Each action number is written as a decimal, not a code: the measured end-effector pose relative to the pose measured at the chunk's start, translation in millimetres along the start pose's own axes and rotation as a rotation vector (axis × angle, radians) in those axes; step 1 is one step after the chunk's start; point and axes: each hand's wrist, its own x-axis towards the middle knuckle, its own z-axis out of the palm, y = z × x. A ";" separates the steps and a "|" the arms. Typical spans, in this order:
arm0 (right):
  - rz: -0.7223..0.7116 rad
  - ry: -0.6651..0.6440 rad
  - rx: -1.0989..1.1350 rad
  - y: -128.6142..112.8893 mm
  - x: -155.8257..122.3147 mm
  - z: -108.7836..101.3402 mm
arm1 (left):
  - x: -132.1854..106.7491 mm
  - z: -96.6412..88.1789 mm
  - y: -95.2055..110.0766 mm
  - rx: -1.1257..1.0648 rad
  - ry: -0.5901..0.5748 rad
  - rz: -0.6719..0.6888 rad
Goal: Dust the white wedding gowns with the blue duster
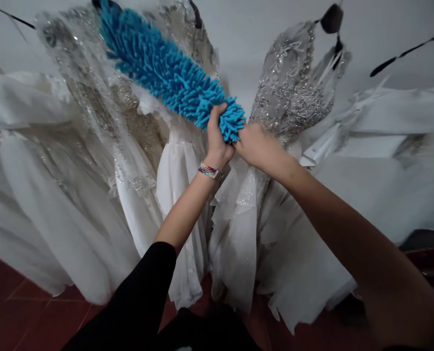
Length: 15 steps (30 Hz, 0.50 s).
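Note:
A bright blue microfiber duster (166, 73) with thick, shaggy strands slants from the upper left down to my hands. Its lower end is wrapped by my left hand (219, 136), thumb lying over the strands; a woven multicoloured band circles that wrist. My right hand (259, 148) is closed right at the duster's bottom end, touching it, and whatever handle lies inside the fist is hidden. Behind the duster hangs a white gown with a beaded bodice (118, 102). Another sparkling beaded gown (293, 92) hangs just beyond my right hand.
More white gowns hang at the left (37, 170) and at the right (381, 146), their skirts reaching down near the red tiled floor (30, 312). A pale wall (239, 34) stands behind them. Dark hangers or straps (332, 19) show at the top.

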 end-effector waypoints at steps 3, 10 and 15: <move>0.004 -0.143 0.000 -6.0 -9.5 9.7 | -10.3 -25.4 -16.9 0.028 0.062 -0.073; -0.005 -0.273 0.049 -7.8 -37.5 24.3 | -45.2 -64.7 -30.0 0.078 0.060 -0.099; 0.060 -0.303 0.115 -10.2 -49.7 71.0 | -44.2 -85.8 -54.4 -0.046 0.112 -0.150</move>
